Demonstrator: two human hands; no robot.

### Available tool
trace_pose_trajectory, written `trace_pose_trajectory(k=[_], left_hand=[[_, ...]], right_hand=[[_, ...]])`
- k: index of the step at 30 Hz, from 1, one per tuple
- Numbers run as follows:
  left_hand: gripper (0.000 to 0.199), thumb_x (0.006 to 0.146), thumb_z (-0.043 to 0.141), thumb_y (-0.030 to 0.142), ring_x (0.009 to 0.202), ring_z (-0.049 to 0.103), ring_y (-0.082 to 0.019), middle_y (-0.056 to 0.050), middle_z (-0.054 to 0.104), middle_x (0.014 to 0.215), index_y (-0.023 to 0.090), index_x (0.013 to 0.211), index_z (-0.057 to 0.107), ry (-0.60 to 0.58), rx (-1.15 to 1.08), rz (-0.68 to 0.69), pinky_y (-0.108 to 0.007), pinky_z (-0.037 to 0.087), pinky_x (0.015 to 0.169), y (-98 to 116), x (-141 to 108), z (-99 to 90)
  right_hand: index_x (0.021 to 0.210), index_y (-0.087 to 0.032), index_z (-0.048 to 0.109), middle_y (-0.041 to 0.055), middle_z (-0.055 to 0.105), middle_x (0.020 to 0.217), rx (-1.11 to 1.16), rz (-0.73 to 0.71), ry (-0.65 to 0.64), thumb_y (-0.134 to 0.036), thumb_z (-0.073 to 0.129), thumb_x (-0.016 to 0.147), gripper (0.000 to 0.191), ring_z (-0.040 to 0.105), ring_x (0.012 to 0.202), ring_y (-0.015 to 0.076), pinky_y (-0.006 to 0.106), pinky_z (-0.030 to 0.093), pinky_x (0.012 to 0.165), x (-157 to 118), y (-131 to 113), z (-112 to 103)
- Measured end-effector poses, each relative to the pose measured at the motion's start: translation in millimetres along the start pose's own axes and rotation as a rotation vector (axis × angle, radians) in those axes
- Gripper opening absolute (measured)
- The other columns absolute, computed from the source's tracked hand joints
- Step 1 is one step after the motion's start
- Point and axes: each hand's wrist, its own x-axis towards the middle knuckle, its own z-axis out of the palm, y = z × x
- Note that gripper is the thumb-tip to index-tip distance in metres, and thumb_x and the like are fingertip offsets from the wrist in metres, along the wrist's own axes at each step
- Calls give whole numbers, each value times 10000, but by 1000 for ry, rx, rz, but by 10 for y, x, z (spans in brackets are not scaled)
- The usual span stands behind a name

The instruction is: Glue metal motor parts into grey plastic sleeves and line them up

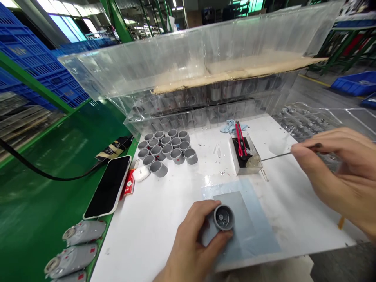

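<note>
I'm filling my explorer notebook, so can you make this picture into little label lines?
Left hand: grips small grey round cup
Right hand: pinches thin dark rod
Table: white, flat
Further back: grouped grey open tubes
Box: silvery, rectangular, holding red-and-black cutter
Left edge: black-screened phone, pale case

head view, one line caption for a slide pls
Left hand grips a grey cup over a blue sheet; right hand holds a thin rod, its tip by an open box
</note>
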Motion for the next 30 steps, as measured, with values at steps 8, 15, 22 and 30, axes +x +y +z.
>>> trace_pose_trajectory(k=[8,15,22,30], left_hand=[[486,991,680,302,893,624,-178,10,653,1138,415,1431,508,72,118,-22,-315,534,829,-59,-42,18],[529,998,593,252,1056,643,-209,-22,614,1244,392,1485,442,-26,397,78,-331,594,886,235,-31,-167],[587,974,614,133,1129,614,-241,1,629,1203,357,1483,425,-200,786,17,-373,600,944,518,-44,-333],[737,843,599,13,1014,597,-320,-55,651,1156,243,1517,409,-220,972,-32,-514,587,842,537,-172,-240]], right_hand=[[890,-176,652,25,693,829,-35,-215,-23,-172,789,924,142,634,754,168,329,469,726,15,196,259],[907,-166,668,23,696,856,54,-149,-10,-133,769,935,109,635,795,155,323,475,756,-81,219,218],[929,-162,690,13,711,860,-23,-243,26,-120,805,894,127,641,789,151,319,493,753,19,230,183],[1162,-221,723,-7,696,933,-88,-95,-162,-464,716,1014,284,638,791,142,307,449,737,-277,368,278]])
